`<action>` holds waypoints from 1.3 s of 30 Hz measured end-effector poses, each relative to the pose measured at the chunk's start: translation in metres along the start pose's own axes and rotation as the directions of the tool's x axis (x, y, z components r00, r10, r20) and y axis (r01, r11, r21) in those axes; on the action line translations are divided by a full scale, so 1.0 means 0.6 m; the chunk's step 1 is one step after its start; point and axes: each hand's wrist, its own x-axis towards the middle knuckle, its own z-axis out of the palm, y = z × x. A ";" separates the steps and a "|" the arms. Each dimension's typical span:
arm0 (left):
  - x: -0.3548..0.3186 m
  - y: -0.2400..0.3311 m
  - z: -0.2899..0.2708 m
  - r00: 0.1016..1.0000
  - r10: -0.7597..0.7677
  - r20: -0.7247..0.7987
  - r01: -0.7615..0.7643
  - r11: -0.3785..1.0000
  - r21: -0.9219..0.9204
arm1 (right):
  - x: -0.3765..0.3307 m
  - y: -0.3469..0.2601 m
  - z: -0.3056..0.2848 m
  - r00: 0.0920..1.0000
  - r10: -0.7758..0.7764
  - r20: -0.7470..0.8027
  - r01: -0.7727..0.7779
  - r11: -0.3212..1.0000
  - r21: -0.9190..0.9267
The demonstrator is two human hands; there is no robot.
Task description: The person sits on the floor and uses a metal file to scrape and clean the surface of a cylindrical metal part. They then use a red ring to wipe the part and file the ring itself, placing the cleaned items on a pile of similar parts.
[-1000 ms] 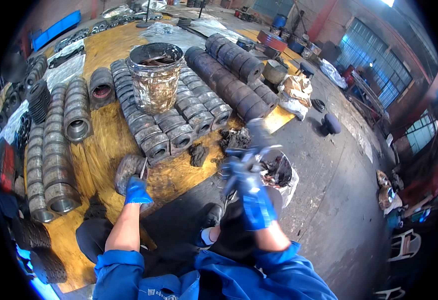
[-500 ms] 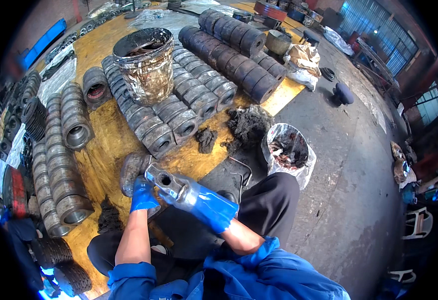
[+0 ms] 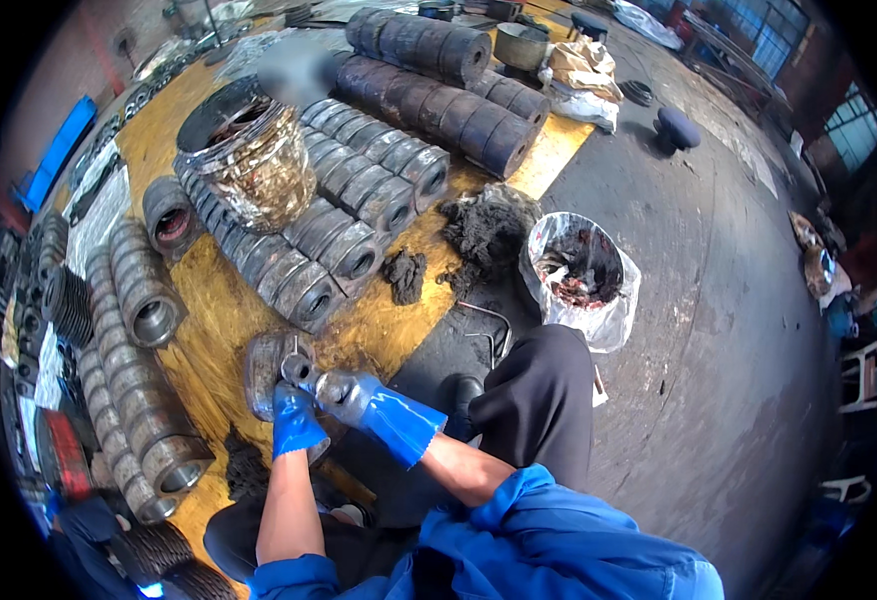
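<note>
My two hands are together low in front of me, in blue gloves with greasy grey fingers. My right hand is closed round a grey steel part with a round hole. My left hand is closed at the near side of the same part; its fingertips are partly hidden. Just beyond my left hand, a thick, dirty metal cylinder rests on the yellow floor sheet. Dark greasy rags and a larger dark heap lie farther off to the right.
A grease-smeared bucket stands on rows of steel cylinders. A plastic-lined bucket with dark, reddish contents stands beside my right knee, near a bent metal rod. More cylinder rows lie left. A dark round stool is far right.
The steel part has turned and dropped slightly in my hands, its holed end now closer to my left hand. My view has shifted, and the bucket appears farther left.
</note>
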 end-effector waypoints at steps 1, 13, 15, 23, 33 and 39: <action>-0.004 0.007 0.003 1.000 0.011 0.028 -0.011 1.000 0.021 | -0.003 0.002 0.003 1.000 -0.006 -0.008 0.006 1.000 0.005; -0.077 0.085 0.040 0.956 -0.208 0.205 0.290 0.748 -0.596 | -0.007 -0.016 0.007 0.994 0.088 -0.067 -0.092 0.994 -0.057; -0.063 0.077 0.036 0.960 -0.207 0.186 0.266 0.884 -0.385 | -0.001 0.003 0.013 0.989 0.145 -0.004 -0.144 0.987 -0.071; -0.025 0.027 0.010 0.994 0.051 0.092 -0.075 0.961 0.268 | -0.004 0.016 -0.004 0.899 0.405 0.165 -0.373 0.907 -0.193; -0.061 0.055 0.025 0.999 0.036 0.017 -0.039 0.928 0.371 | 0.011 0.017 -0.003 0.884 0.409 0.225 -0.359 0.904 -0.232; -0.052 0.037 0.024 0.992 0.103 0.070 -0.113 0.982 0.150 | 0.020 0.013 -0.002 0.942 0.307 0.137 -0.280 0.942 -0.188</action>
